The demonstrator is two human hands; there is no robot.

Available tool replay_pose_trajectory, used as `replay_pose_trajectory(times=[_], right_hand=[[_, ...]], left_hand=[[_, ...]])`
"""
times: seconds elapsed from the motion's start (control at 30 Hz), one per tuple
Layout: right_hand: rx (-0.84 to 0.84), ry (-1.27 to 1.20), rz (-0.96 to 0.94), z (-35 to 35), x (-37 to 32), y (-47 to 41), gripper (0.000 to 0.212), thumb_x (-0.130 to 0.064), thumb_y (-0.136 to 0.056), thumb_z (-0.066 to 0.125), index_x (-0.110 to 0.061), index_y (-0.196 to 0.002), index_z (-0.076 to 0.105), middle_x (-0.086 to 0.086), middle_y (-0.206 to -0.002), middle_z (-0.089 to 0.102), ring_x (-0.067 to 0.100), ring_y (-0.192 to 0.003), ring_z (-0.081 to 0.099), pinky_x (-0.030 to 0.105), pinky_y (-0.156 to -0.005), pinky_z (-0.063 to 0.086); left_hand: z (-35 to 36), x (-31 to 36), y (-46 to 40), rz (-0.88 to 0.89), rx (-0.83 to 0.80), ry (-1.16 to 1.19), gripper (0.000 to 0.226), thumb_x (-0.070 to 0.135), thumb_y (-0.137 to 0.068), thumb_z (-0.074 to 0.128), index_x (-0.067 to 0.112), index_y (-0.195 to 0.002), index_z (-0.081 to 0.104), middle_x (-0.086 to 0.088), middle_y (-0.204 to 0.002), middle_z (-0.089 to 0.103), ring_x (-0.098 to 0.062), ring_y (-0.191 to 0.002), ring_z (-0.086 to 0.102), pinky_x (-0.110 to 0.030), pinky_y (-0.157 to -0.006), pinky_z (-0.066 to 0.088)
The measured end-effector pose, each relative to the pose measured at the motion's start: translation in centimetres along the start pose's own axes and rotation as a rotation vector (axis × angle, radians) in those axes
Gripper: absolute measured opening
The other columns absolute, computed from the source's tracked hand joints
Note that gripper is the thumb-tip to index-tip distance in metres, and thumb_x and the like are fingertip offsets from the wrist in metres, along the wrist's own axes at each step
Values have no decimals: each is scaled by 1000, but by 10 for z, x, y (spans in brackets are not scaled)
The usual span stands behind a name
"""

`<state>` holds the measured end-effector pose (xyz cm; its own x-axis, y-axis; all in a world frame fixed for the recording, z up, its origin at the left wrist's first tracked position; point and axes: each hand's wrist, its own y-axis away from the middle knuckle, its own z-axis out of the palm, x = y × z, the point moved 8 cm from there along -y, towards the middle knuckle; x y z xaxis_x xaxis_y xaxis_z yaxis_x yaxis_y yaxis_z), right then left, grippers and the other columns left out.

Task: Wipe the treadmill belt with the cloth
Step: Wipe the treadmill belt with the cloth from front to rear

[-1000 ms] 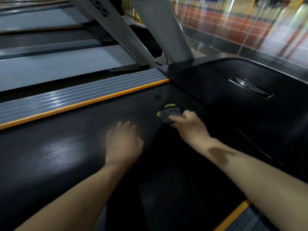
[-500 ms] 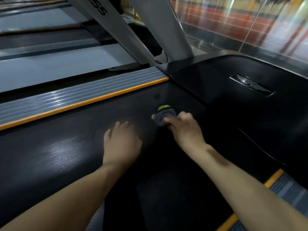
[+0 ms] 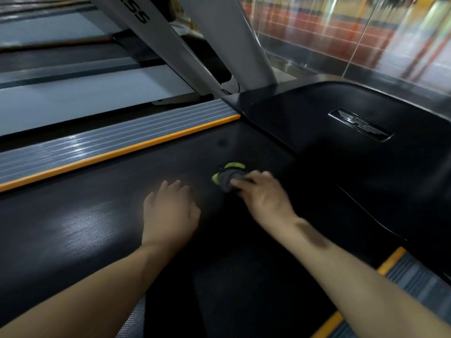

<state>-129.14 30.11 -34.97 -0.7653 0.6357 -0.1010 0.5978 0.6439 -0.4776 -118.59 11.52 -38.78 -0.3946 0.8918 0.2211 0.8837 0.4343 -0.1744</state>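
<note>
The black textured treadmill belt [image 3: 85, 223] fills the lower left and middle of the view. A bunched grey cloth with a yellow-green edge [image 3: 228, 179] lies on the belt near its front end. My right hand [image 3: 264, 197] grips the cloth and presses it on the belt. My left hand [image 3: 168, 209] rests flat on the belt, a little to the left of the cloth, fingers together.
A grey ribbed side rail with an orange strip [image 3: 117, 145] borders the belt on the left. The black motor cover with a winged badge [image 3: 360, 124] rises to the right. Grey uprights [image 3: 170, 42] slant up behind. Another orange-edged rail [image 3: 390, 261] shows at lower right.
My right hand has slid the cloth a short way left along the belt. My left hand has stayed in place on the belt.
</note>
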Motion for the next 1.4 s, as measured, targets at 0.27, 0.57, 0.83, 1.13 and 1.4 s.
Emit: replay_pose_trajectory(times=[0.27,0.57,0.83,1.13,1.4], right_hand=[[43,182,455,-17,84,-3,22,-27,-89,64,-30,-110,71,11,-92,57,36,-75,55,40,-72,50],[43,182,161,-20,28,1,24,-29,-82,67,-34,-105,72,5,-82,60,34,-74,57,40,-61,44],[71,76,409,-27,29,21,25,-28,-85,65,-31,-109,72,8,-93,57,36,-75,54,43,-67,52],[100,230,317,-34,95,15,34,-35,-88,46,-30,-108,73,10,-87,56,37,-73,53,42,-61,50],[-3,31,260,-21,-30,37,27,-20,-86,63,-31,-110,71,9,-95,55,34,-77,51,40,-67,47]], left_hand=[[0,1,0,-10,2,11,51,45,-96,40,27,-142,51,2,-158,42,-21,-153,23,-49,-122,16],[-2,2,0,0,-9,10,50,45,-96,39,28,-142,50,2,-158,40,-21,-153,21,-49,-123,16],[-1,3,1,-3,-6,22,49,44,-97,40,27,-142,50,2,-158,40,-22,-153,21,-50,-123,15],[-2,2,1,1,5,17,50,46,-96,40,27,-142,51,1,-157,42,-22,-152,23,-50,-122,17],[1,1,0,3,6,16,48,45,-95,43,26,-138,53,1,-155,44,-24,-152,25,-51,-121,19]])
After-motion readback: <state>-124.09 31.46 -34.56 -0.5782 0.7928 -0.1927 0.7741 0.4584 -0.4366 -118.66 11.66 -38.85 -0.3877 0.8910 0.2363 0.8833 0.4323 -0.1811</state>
